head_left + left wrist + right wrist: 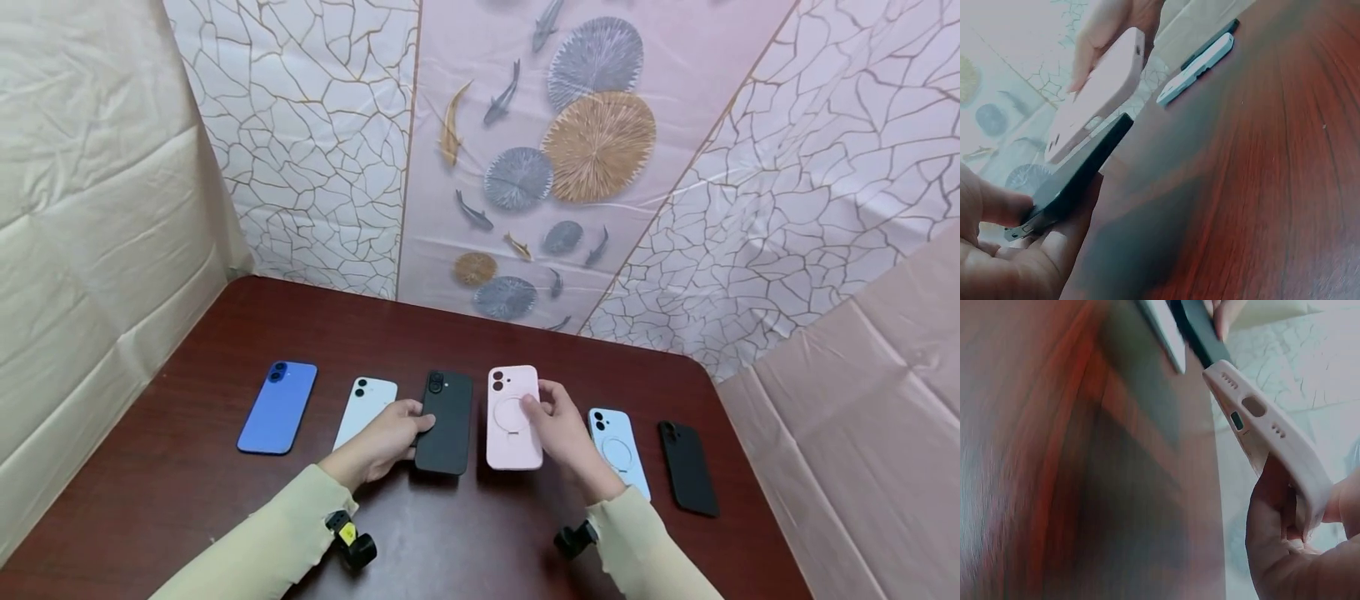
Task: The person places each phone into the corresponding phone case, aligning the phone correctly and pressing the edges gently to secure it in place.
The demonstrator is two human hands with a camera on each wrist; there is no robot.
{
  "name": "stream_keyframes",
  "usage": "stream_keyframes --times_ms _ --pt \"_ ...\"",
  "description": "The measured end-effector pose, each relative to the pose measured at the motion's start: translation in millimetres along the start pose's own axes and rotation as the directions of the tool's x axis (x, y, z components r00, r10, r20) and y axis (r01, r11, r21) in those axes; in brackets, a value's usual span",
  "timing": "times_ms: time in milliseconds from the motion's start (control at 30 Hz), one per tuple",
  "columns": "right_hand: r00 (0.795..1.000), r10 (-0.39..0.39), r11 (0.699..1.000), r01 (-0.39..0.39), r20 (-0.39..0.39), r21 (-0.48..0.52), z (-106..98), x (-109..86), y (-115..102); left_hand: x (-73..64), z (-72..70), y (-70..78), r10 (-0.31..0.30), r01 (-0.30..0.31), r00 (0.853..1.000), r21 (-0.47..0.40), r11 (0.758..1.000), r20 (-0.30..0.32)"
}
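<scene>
My left hand (384,440) grips a black phone (446,429) by its left edge, thumb on the back and fingers underneath. The phone is held above the table with its cameras at the top left. In my right hand (564,427) is a pink phone case (504,450), pinched at its right edge with the thumb on its outer back. From the right wrist, the case (1272,428) shows a hollow inside and port cutouts along its end. Phone and case are side by side with a small gap in the head view.
A white phone (365,408) lies partly behind my left hand, and a blue phone (277,410) lies farther left. On the right are a light blue case (618,429) with a ring and a black case (690,471). Patterned cloth (322,150) hangs behind the dark wooden table (187,500).
</scene>
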State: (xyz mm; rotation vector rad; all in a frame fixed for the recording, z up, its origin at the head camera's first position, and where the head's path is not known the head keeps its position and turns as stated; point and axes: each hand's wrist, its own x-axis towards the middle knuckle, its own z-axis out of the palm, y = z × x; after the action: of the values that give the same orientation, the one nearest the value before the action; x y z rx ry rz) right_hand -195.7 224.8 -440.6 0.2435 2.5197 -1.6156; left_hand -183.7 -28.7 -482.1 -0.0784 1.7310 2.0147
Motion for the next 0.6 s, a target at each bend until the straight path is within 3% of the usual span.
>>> stream_keyframes --times_ms 300,600 --pt "0.995 0.037 0.994 -0.046 0.093 0.1 13.5 -7.5 -7.6 -1.2 7.7 0.7 0.005 -0.004 1.0 -0.044 0.999 0.026" --pt "0.994 0.037 0.997 -0.044 0.105 0.071 18.4 -8.2 -5.2 -1.4 10.0 1.3 0.024 -0.018 0.998 -0.086 0.996 0.066"
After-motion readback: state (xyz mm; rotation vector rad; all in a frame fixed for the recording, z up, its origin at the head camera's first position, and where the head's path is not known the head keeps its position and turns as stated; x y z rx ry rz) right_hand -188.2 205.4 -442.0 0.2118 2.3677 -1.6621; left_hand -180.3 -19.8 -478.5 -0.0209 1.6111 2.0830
